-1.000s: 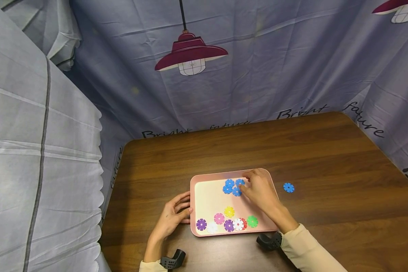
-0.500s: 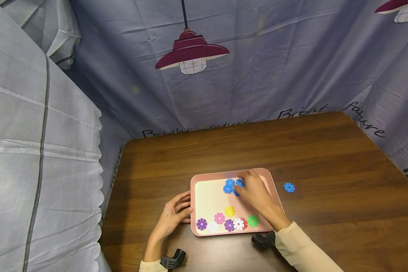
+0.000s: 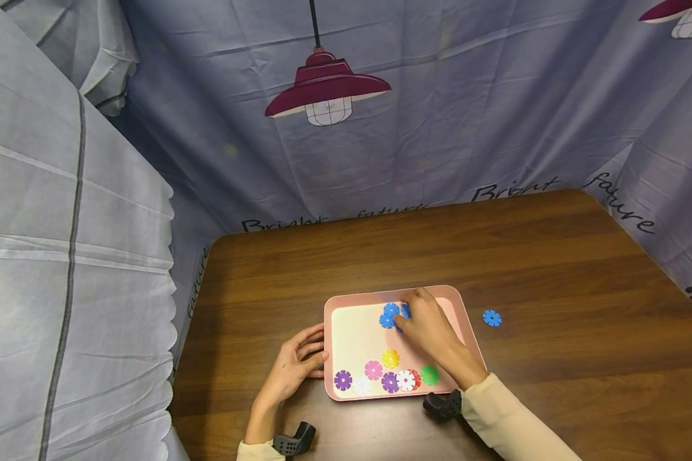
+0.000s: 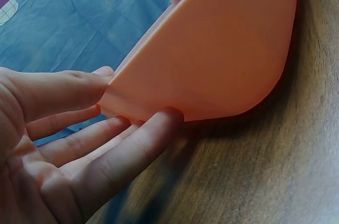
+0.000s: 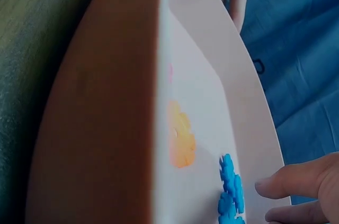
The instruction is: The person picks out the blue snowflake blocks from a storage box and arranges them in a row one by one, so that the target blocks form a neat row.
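Your L hand (image 3: 294,362) pinches the pink, rectangular plastic-looking tray (image 3: 352,330); can't tell if your R hand (image 3: 429,324) grips any blue, round, notched discs (image 3: 389,314). Overlap cd drag extras.

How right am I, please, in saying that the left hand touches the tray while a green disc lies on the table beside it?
The disc on the table beside the tray is blue, not green: see the head view. The rest holds.

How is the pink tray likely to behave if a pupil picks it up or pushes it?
The pink tray will probably slide rather than tip, being low and broad on the table. Its straight, evenly formed walls suggest it is fairly stiff. Discs lie on its floor, so tilting it may send them sliding.
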`<state>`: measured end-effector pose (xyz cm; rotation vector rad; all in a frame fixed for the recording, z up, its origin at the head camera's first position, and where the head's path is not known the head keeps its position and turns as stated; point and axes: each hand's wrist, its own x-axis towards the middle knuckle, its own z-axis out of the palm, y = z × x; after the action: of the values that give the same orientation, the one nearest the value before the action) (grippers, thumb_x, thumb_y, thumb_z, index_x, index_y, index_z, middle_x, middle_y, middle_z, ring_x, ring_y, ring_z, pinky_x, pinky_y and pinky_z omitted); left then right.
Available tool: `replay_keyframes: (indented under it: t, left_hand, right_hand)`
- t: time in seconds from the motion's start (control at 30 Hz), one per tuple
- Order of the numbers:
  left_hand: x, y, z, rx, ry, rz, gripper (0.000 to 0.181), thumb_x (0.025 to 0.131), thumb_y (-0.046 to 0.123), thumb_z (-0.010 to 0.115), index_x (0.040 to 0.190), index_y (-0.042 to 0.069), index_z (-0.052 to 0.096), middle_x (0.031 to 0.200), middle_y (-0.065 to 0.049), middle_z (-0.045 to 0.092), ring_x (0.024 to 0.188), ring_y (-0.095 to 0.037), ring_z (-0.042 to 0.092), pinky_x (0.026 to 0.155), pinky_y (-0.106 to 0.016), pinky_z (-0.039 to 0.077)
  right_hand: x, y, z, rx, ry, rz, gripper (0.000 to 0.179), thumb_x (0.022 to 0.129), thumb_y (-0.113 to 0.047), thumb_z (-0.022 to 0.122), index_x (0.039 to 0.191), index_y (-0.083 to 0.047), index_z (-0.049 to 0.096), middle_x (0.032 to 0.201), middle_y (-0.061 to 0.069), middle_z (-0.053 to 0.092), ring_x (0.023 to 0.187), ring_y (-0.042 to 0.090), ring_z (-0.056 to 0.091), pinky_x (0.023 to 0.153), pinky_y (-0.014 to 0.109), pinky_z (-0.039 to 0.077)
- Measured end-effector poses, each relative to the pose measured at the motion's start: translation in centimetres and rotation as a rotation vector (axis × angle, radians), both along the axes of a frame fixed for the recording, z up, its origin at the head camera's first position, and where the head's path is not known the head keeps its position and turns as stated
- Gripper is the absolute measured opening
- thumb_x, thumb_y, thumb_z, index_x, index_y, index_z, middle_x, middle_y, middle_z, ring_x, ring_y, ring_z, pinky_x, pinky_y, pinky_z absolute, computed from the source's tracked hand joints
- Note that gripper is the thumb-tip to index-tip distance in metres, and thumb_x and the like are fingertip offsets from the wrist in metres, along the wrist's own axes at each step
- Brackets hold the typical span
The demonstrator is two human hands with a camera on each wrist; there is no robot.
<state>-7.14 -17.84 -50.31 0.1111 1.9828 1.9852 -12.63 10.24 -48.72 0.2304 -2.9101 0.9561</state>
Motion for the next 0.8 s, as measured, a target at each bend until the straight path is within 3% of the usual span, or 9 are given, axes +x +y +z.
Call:
replay_keyframes:
  t: [0.47,0.8]
  left_hand:
    - [-0.05,-0.12,-0.19,0.016,-0.005,-0.002,0.057,0.091,-0.006,0.063,0.143,-0.007,0.040,0.139,-0.031,0.045,0.120,-0.043,0.052,0.072,-0.043,0.062]
    - [-0.09,-0.16,-0.16,0.022,-0.009,0.002,0.056,0.091,-0.006,0.063,0.143,-0.006,0.042,0.139,-0.030,0.045,0.121,-0.042,0.052,0.073,-0.043,0.061]
  right_hand:
    - [-0.20,-0.42,-0.17,0.030,-0.001,0.016,0.040,0.077,-0.010,0.079,0.109,0.012,0.068,0.107,0.022,0.062,0.100,0.035,0.062,0.089,0.049,0.054]
    - [-0.38,-0.84,-0.41,0.044,0.026,0.035,0.039,0.075,-0.010,0.080,0.106,0.011,0.069,0.106,0.024,0.063,0.097,0.034,0.063,0.085,0.048,0.056]
